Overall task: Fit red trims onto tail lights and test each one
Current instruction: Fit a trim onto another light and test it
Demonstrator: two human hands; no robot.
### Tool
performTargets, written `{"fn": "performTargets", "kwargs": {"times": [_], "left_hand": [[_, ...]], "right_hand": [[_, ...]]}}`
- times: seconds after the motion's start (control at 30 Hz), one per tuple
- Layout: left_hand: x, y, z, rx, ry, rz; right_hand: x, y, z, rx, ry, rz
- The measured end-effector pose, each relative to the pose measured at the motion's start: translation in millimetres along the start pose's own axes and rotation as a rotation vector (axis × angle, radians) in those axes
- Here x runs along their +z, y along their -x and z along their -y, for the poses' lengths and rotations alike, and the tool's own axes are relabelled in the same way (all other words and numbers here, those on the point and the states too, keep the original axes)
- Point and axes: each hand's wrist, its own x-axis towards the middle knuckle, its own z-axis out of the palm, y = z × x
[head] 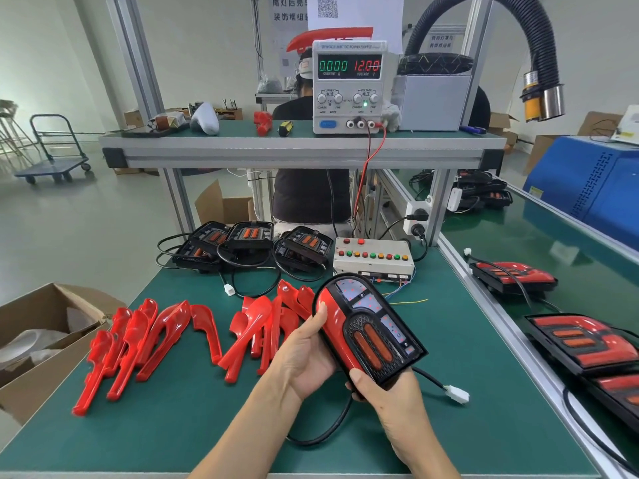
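**Tail light held in both hands above the green bench**

The tail light (pixel 368 331), with a red trim (pixel 333 326) along its left edge, is held tilted above the green mat (pixel 179 420), its rounded end pointing away toward the button box (pixel 373 257). The left hand (pixel 307 354) grips its left side, fingers curled beneath and thumb lying on the trim. The right hand (pixel 377 388) holds the near lower corner, thumb pressed on the black rim and fingers hidden beneath. A black cable (pixel 325 433) loops from the light across the mat to a white connector (pixel 457 395), which lies unplugged.

Left of the light, loose red trims (pixel 148 337) lie in two clusters. Behind them sit bare black tail light housings (pixel 249 236). On the shelf above, the power supply (pixel 349 84) reads 0.000 and 12.00. Fitted lights (pixel 584 340) lie on the neighbouring bench at right.
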Motion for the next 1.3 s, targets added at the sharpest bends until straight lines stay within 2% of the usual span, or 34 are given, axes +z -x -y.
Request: {"fn": "performTargets", "kwargs": {"times": [0.3,0.67,0.77,0.9,1.03,1.3], "left_hand": [[1,-1,6,0.068,-0.111,-0.045],[11,1,6,0.133,-0.182,-0.119],[12,3,8,0.138,-0.170,-0.072],[4,8,5,0.146,-0.295,0.026],[-1,5,2,0.167,-0.376,-0.014],[-3,2,5,0.136,-0.359,-0.052]], "right_hand": [[2,2,1,-0.019,0.020,0.017],[-1,-3,-6,-0.008,0.017,-0.037],[-2,-3,-4,0.005,0.021,-0.035],[-3,-1,1,0.029,0.006,-0.045],[-5,0,0,0.082,-0.001,-0.006],[-8,0,-3,0.062,0.002,-0.024]]}}
